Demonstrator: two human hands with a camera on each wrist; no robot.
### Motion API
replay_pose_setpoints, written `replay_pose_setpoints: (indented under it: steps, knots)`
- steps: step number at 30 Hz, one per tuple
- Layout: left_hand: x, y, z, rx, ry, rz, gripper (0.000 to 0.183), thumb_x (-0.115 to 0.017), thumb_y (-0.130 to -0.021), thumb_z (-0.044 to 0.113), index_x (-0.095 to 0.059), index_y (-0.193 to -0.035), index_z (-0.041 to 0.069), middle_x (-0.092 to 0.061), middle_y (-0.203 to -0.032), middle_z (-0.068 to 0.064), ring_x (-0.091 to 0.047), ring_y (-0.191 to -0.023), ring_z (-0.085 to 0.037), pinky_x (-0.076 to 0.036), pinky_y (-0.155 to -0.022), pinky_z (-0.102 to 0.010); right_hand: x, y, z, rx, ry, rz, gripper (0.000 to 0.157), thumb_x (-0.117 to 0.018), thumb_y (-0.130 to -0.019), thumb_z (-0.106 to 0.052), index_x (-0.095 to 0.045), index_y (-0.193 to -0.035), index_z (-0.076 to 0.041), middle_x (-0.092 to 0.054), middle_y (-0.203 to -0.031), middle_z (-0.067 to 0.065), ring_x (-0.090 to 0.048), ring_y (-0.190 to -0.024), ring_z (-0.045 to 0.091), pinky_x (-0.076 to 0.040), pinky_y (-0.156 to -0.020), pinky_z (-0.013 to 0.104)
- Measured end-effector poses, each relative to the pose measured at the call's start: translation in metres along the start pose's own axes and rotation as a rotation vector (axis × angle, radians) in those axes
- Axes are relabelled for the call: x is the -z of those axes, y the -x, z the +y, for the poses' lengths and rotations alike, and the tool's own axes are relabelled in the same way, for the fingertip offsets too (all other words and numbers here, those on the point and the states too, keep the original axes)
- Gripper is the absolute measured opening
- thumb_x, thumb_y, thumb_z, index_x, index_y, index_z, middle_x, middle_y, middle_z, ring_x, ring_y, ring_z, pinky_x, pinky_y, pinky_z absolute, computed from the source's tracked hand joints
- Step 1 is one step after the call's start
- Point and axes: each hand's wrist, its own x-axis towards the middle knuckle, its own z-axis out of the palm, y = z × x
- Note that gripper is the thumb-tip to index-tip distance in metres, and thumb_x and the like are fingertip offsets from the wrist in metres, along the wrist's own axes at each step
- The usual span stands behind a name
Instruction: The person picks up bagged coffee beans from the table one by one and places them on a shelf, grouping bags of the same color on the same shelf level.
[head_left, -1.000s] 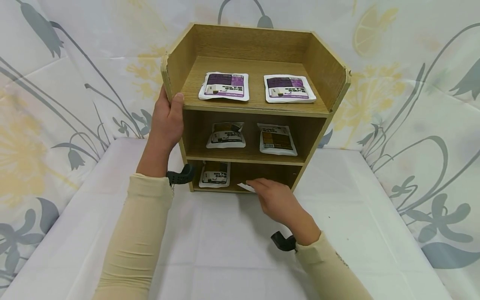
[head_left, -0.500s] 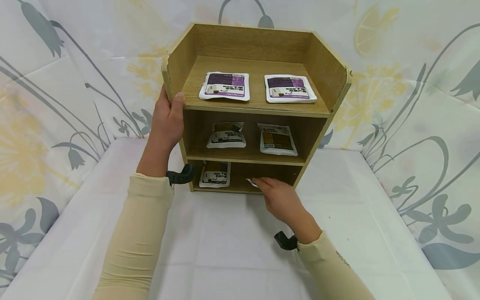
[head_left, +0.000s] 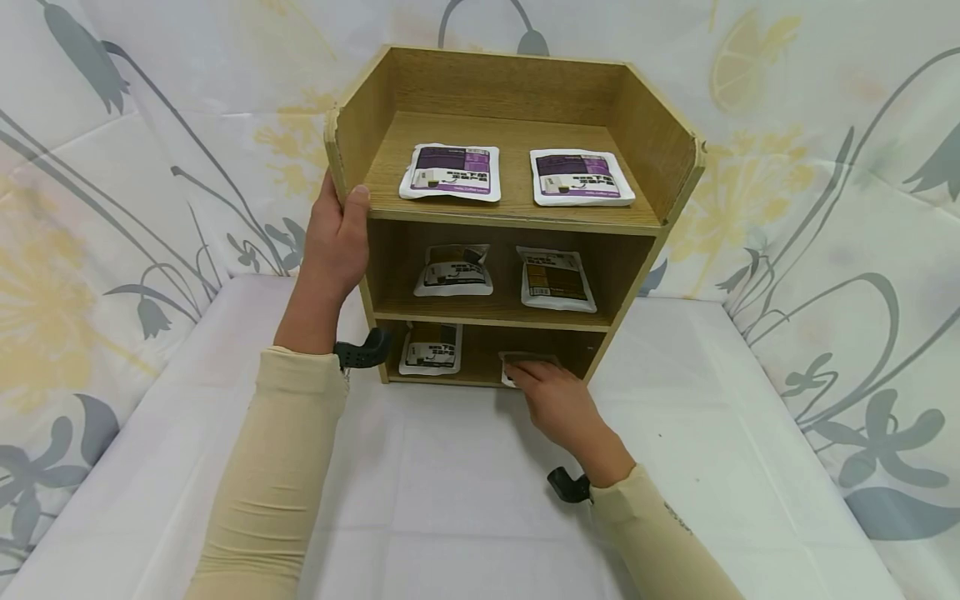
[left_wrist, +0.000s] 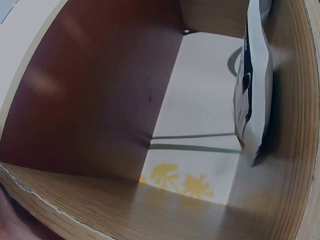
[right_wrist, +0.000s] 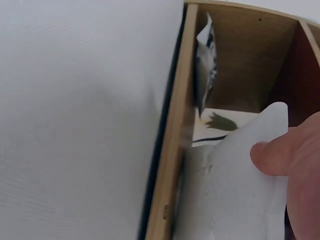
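My left hand (head_left: 334,250) grips the left side panel of a small wooden shelf unit (head_left: 517,219), thumb on the front edge near the top board. That hand shows at the lower left corner of the left wrist view. In the lowest compartment, on the right, my right hand (head_left: 557,408) pinches a flat white packet (head_left: 508,377). Its plain white face (right_wrist: 235,175) is towards the right wrist camera, with my thumb (right_wrist: 267,155) pressed on it. The fingers on its other face are hidden there. Beside it on the left lies another packet (head_left: 431,348) with a dark label.
Two purple-labelled packets, one left (head_left: 452,172) and one right (head_left: 581,177), lie on the top board. Two brown-labelled packets, left (head_left: 453,271) and right (head_left: 556,279), lie on the middle shelf. The unit stands on a white-covered table (head_left: 450,483) before a flowered cloth (head_left: 825,167).
The packet in my right hand has gone from nearly edge-on to lying flatter, with more of its face showing, a little further right in the lowest compartment. My left hand has stayed put.
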Motion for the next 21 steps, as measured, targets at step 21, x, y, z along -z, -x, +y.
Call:
replay_pose_setpoints:
  steps: [21]
  knots:
    - [0.0,0.0,-0.002,0.0,-0.003,-0.002,0.051,-0.032,-0.102,0.038,-0.029,-0.15,0.021,-0.043,-0.146,-0.012,-0.042,-0.133,-0.026,-0.031,-0.112,-0.046,-0.025,-0.004,0.014,-0.08,-0.106,-0.101,0.041,-0.061,-0.091,-0.005,-0.059,-0.132,-0.008,-0.058,-0.135,0.012,-0.058,-0.119,0.033,-0.047,-0.097,0.051]
